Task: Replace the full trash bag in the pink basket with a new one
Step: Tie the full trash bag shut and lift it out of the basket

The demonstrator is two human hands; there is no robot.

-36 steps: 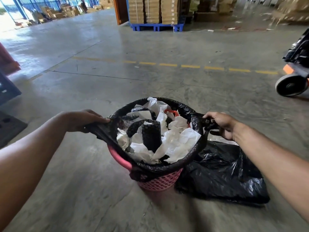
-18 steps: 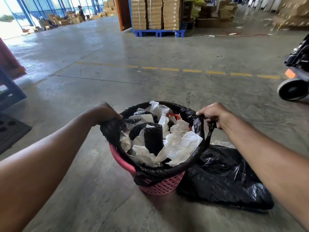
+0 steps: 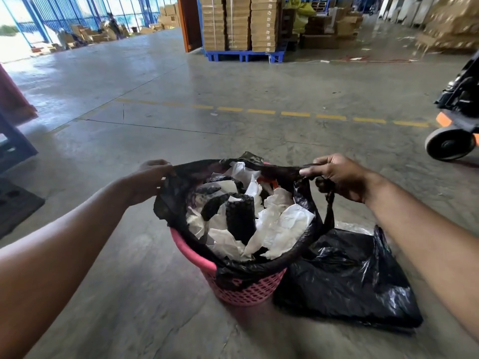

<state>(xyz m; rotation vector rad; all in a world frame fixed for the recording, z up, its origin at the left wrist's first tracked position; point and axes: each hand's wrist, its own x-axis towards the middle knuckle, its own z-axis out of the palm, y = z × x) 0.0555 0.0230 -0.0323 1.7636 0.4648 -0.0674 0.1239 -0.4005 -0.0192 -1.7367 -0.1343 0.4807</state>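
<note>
A pink mesh basket [image 3: 197, 257] stands on the concrete floor, lined with a full black trash bag [image 3: 248, 272] stuffed with white paper and black netting. My left hand [image 3: 149, 181] grips the bag's left edge, lifted off the rim. My right hand [image 3: 339, 176] grips the bag's right edge and handle, pulled up above the rim. The near edge of the bag still hangs over the basket's front. A second black bag [image 3: 347, 281] lies flat on the floor just right of the basket.
A pallet jack wheel [image 3: 447, 145] sits at the right. Stacked cardboard boxes on a blue pallet [image 3: 241, 54] stand far ahead. A dark mat [image 3: 15, 203] and a blue frame [image 3: 14, 143] are at the left. A dashed yellow line [image 3: 295, 114] crosses the floor.
Both hands have risen and pulled the bag's left and right edges up off the basket rim. The far edge has come free and the opening narrows.
</note>
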